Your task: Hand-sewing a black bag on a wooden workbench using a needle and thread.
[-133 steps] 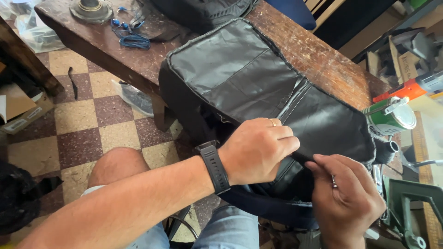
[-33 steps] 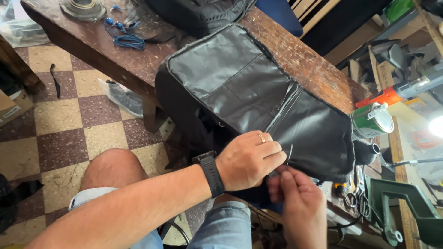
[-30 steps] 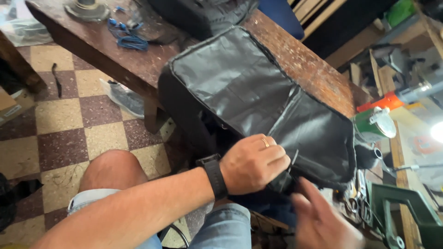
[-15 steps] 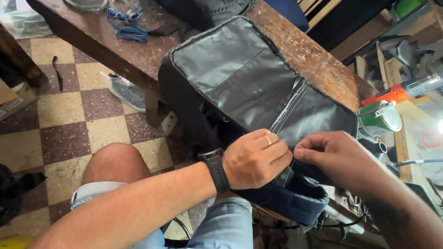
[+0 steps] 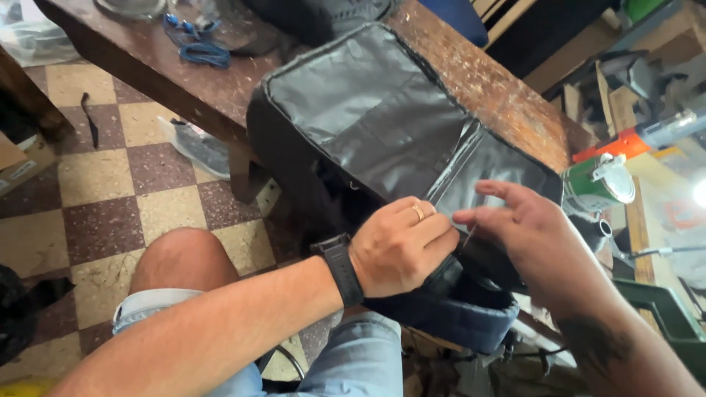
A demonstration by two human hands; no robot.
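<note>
A black bag (image 5: 368,117) of shiny fabric lies on the edge of a worn wooden table (image 5: 500,81) and hangs down onto my lap, showing a dark blue padded part (image 5: 456,323) at its lower end. My left hand (image 5: 401,254), with a ring and a black wristwatch, is closed on the bag's fabric beside a seam. My right hand (image 5: 522,231) sits right next to it. Its thumb and forefinger pinch a thin needle (image 5: 469,237) at the seam, and the other fingers are spread.
A green can with a white lid (image 5: 599,184) and an orange tool (image 5: 610,147) stand right of the bag. Blue cord (image 5: 198,51) lies on the table's far left. A green metal clamp (image 5: 662,316) is at the lower right. Checkered floor tiles (image 5: 110,176) lie below.
About a second ago my right hand dropped away below the bag; it has since come back up to the seam beside my left hand, which kept its hold throughout.
</note>
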